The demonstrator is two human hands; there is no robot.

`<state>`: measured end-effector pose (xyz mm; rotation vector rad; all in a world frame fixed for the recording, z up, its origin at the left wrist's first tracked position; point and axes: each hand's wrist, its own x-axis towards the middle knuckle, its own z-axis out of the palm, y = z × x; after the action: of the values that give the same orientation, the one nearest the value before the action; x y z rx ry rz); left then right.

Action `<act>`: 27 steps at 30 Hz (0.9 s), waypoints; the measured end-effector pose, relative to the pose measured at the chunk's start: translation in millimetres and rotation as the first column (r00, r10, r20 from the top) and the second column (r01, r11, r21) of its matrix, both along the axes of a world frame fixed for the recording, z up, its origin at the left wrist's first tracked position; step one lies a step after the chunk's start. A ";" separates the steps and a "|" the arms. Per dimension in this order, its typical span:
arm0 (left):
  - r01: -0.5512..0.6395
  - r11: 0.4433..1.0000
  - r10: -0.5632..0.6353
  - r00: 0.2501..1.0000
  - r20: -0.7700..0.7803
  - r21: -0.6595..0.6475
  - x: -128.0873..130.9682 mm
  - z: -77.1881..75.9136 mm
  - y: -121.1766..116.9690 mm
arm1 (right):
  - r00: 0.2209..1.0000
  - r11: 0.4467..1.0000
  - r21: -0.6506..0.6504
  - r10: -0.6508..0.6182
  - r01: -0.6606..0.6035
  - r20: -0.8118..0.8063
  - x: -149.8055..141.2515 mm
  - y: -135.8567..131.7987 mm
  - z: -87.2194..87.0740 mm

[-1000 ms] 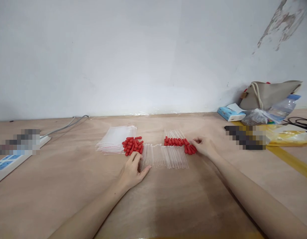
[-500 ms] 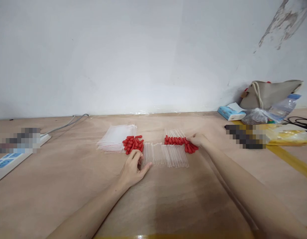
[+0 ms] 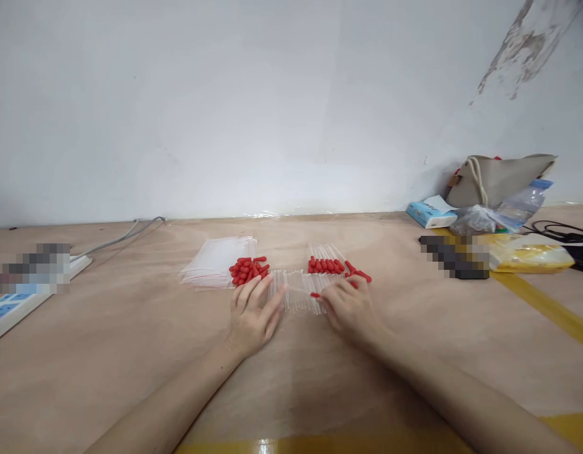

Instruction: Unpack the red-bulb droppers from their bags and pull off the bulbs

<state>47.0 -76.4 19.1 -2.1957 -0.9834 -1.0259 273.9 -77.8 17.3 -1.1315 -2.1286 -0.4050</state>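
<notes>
My left hand (image 3: 253, 315) pinches one end of a thin clear dropper tube (image 3: 298, 290) between thumb and fingers. At the tube's right end, my right hand (image 3: 352, 309) has its fingers closed on a small red rubber bulb (image 3: 314, 295). The tube and bulb meet or nearly meet; I cannot tell how far one sits in the other. Beneath both hands lies a row of loose clear tubes (image 3: 298, 306). A heap of red bulbs (image 3: 244, 270) is just beyond my left hand. Behind the row, tubes with red bulbs on their near ends (image 3: 325, 265) lie side by side, partly hidden by my right hand.
A stack of clear plastic bags (image 3: 210, 261) lies at the back left. On the far left is a power strip (image 3: 78, 268) with a grey cable. To the right are a tissue pack (image 3: 430, 213), a grey bag (image 3: 503, 180), a yellow packet (image 3: 522, 255) and black cables.
My right hand has come left and nearer from the bulbs at the right, now with a red bulb in its fingers. My left hand has lifted a clear tube from the row.
</notes>
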 end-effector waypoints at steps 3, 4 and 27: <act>0.063 0.998 -0.060 0.993 -0.105 0.022 6.0 -2.9 -3.3 | 0.988 0.974 0.186 0.115 -0.132 0.099 -9.4 -11.1 -16.0; 0.088 0.996 -0.088 0.988 -0.129 -0.003 7.1 -4.9 -3.4 | 0.987 0.968 0.202 0.127 -0.146 0.103 -10.4 -12.2 -18.9; 0.213 0.965 -0.230 0.968 -0.100 -0.153 7.3 -11.5 -3.4 | 0.968 0.959 0.130 0.249 -0.251 0.034 -4.0 -11.3 -18.0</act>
<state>54.3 -79.8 7.6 -2.4975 -0.7920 -0.9354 269.9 -89.0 -0.8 -0.7743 -2.1904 -0.4330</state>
